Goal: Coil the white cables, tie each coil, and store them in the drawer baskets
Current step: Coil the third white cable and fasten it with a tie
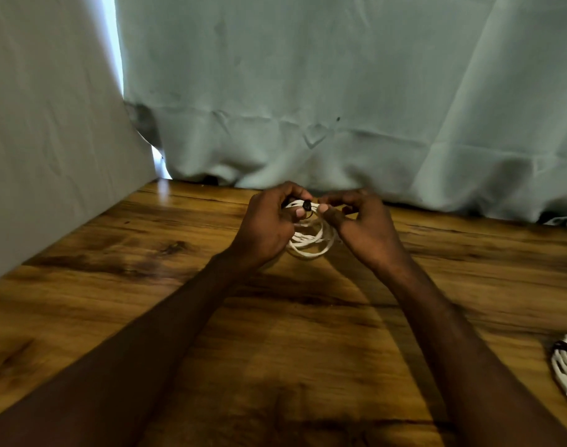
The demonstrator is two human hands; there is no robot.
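While both forearms reach forward over the wooden tabletop (120, 253), the head camera shows the two hands meeting near its far edge, just in front of a pale hanging cloth (308, 91). The left hand (269, 224) has its fingers curled round the top of a coiled white cable (311, 243), thumb pressed against the bundled strands. The right hand (362, 221) faces it, nearly touching, its thumb and forefinger pinching at the same gathered spot. Between the two thumbs sits a small dark tie (307, 205), wrapped at the top of the coil; how far it is fastened cannot be told. The loops of the coil hang down between the palms, below the fingers and above the wood. Well to the right of the right forearm, at the picture's edge, lies a second white cable bundle (565, 369) with a dark band across it, resting on the table and partly cut off.
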